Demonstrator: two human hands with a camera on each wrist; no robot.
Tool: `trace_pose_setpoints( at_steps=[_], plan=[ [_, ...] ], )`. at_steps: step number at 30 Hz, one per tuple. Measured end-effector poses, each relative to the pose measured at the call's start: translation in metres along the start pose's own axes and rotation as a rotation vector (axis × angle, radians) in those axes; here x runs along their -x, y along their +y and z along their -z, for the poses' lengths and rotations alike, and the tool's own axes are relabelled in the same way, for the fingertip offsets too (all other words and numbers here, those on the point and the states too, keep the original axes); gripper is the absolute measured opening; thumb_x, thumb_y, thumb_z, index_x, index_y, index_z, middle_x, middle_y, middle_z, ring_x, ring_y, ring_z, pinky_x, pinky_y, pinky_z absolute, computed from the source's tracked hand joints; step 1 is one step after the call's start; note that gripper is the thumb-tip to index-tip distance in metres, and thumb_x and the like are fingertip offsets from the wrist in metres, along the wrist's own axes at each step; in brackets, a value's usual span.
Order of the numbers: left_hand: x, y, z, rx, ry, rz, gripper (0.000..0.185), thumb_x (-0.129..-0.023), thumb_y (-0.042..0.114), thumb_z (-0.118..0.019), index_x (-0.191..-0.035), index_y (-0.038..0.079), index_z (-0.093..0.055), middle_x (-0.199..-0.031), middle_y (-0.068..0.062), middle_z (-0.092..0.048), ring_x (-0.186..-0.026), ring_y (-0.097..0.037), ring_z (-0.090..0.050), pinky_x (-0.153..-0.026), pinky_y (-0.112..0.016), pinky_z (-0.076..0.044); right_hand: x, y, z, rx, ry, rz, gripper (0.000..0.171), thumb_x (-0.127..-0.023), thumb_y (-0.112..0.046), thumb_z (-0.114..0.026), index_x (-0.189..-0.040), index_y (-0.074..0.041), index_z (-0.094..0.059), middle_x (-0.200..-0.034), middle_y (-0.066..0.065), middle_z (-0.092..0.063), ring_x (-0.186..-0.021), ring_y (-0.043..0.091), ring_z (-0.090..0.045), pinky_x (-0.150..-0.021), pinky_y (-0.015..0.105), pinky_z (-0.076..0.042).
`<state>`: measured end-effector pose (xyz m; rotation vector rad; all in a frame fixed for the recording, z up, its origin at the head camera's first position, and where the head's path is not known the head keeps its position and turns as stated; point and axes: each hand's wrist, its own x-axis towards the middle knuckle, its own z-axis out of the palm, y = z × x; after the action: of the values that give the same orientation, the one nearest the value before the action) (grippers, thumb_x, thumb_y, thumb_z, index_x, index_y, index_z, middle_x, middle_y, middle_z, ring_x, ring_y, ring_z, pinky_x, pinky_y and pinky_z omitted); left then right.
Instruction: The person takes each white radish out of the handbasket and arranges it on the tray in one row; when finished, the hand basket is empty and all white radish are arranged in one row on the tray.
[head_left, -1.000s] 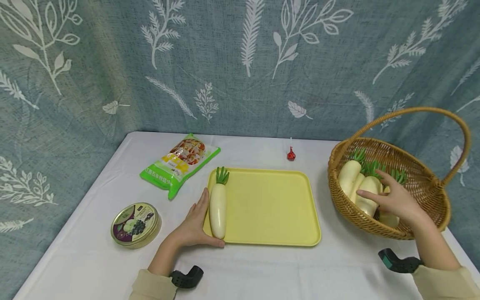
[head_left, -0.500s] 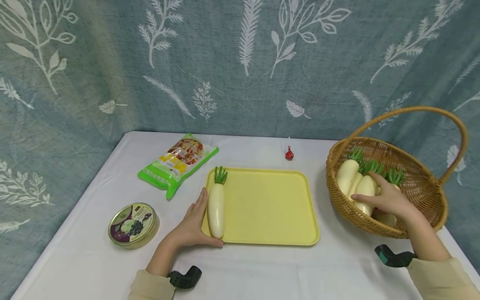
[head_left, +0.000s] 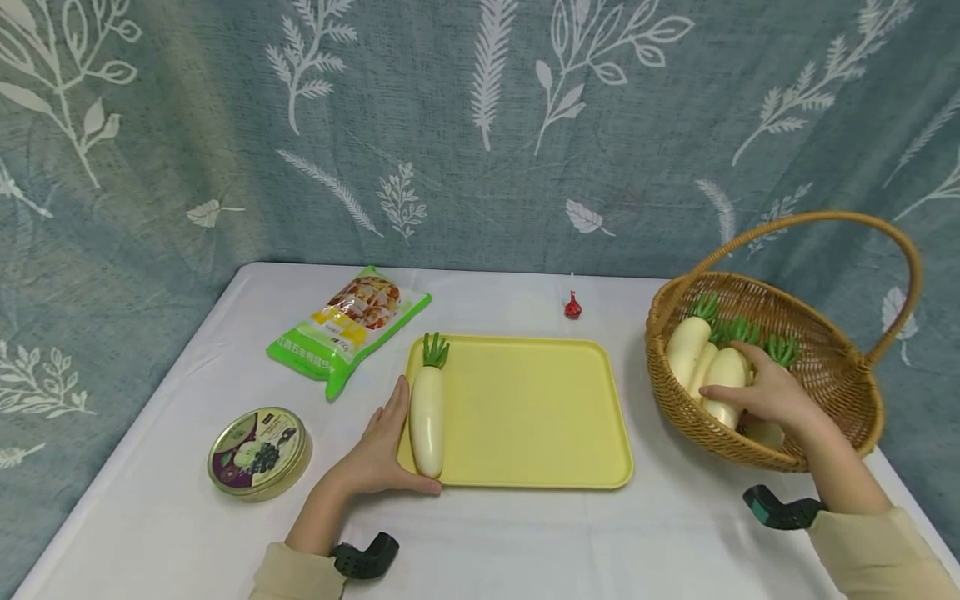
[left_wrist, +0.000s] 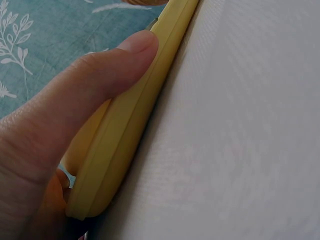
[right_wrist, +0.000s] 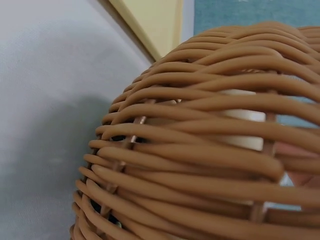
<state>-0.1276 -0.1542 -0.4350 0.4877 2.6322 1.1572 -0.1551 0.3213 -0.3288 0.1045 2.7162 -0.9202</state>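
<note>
My left hand [head_left: 378, 454] lies around the near left corner of the yellow tray [head_left: 532, 417]. Its fingers are straight along the left side; the thumb rests along the front rim, touching it in the left wrist view. One white radish [head_left: 428, 421] with green leaf stubs lies on the tray beside that hand. Inside the wicker basket [head_left: 697, 433] at right, my right hand [head_left: 776, 392] grips another white radish [head_left: 726, 375], thumb on its near left side and fingers across its upper end. In the right wrist view, wickerwork [right_wrist: 210, 125] hides most of that hand.
More white radishes [head_left: 686, 350] lie in the basket, whose tall handle [head_left: 832, 215] arches above. A green food bag [head_left: 352, 325] and a round tin [head_left: 258, 454] stand left of the tray. A small red ornament [head_left: 573, 308] sits behind it. A patterned curtain [head_left: 450, 133] hangs at the back.
My right hand has lowered onto a radish in the basket, and its thumb and fingers have closed around it. The left hand stays at the tray corner. The head view has shifted slightly.
</note>
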Motion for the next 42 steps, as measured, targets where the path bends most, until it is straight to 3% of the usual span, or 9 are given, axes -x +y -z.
trace_pose_setpoints(
  at_steps=[7, 13, 19, 28, 35, 42],
  plan=[
    [0.000, -0.001, 0.000, -0.001, 0.008, -0.008, 0.143, -0.052, 0.048, -0.085, -0.143, -0.002, 0.012, -0.150, -0.020, 0.010, -0.138, -0.031, 0.003, -0.110, -0.049, 0.002, 0.002, 0.001, 0.004, -0.062, 0.034, 0.010, 0.101, -0.083, -0.040, -0.065, -0.144, 0.004, 0.002, -0.130, 0.044, -0.020, -0.104, 0.053, -0.043, -0.067, 0.045, -0.053],
    [-0.001, -0.002, 0.000, -0.010, 0.014, -0.013, 0.142, -0.052, 0.048, -0.085, -0.143, -0.003, 0.012, -0.150, -0.020, 0.010, -0.138, -0.031, 0.003, -0.109, -0.049, 0.002, 0.003, 0.003, 0.008, -0.151, 0.055, 0.020, 0.098, -0.085, -0.036, -0.064, -0.145, 0.000, 0.005, -0.133, 0.045, -0.014, -0.103, 0.049, -0.047, -0.064, 0.039, -0.055],
    [-0.001, -0.001, 0.000, -0.003, 0.012, -0.016, 0.142, -0.052, 0.047, -0.085, -0.142, -0.003, 0.013, -0.150, -0.020, 0.010, -0.138, -0.031, 0.003, -0.109, -0.050, 0.002, 0.007, 0.002, 0.013, -0.160, 0.087, 0.034, 0.096, -0.086, -0.035, -0.063, -0.146, -0.002, 0.004, -0.133, 0.045, -0.014, -0.101, 0.048, -0.048, -0.064, 0.038, -0.055],
    [-0.001, 0.000, 0.000, 0.002, 0.006, -0.011, 0.142, -0.052, 0.047, -0.085, -0.142, -0.003, 0.013, -0.150, -0.020, 0.010, -0.138, -0.031, 0.003, -0.109, -0.049, 0.003, 0.013, -0.002, 0.021, -0.151, 0.111, 0.010, 0.097, -0.084, -0.040, -0.063, -0.147, -0.008, 0.004, -0.133, 0.045, -0.016, -0.077, 0.024, -0.061, -0.063, 0.038, -0.055],
    [0.000, 0.001, 0.000, -0.006, 0.004, -0.009, 0.142, -0.052, 0.047, -0.085, -0.142, -0.003, 0.013, -0.150, -0.020, 0.011, -0.138, -0.030, 0.004, -0.109, -0.049, 0.002, 0.019, -0.008, 0.026, -0.146, 0.124, 0.017, 0.097, -0.085, -0.042, -0.062, -0.147, -0.010, 0.005, -0.138, 0.043, -0.007, -0.082, 0.028, -0.060, -0.064, 0.038, -0.055],
    [0.000, 0.001, 0.000, -0.006, 0.003, -0.005, 0.142, -0.052, 0.047, -0.085, -0.142, -0.003, 0.012, -0.150, -0.020, 0.011, -0.138, -0.030, 0.004, -0.109, -0.049, 0.002, 0.023, -0.015, 0.027, -0.122, 0.141, 0.045, 0.094, -0.086, -0.039, -0.062, -0.147, -0.010, 0.003, -0.135, 0.042, -0.015, -0.085, 0.029, -0.058, -0.063, 0.036, -0.056]
  ],
)
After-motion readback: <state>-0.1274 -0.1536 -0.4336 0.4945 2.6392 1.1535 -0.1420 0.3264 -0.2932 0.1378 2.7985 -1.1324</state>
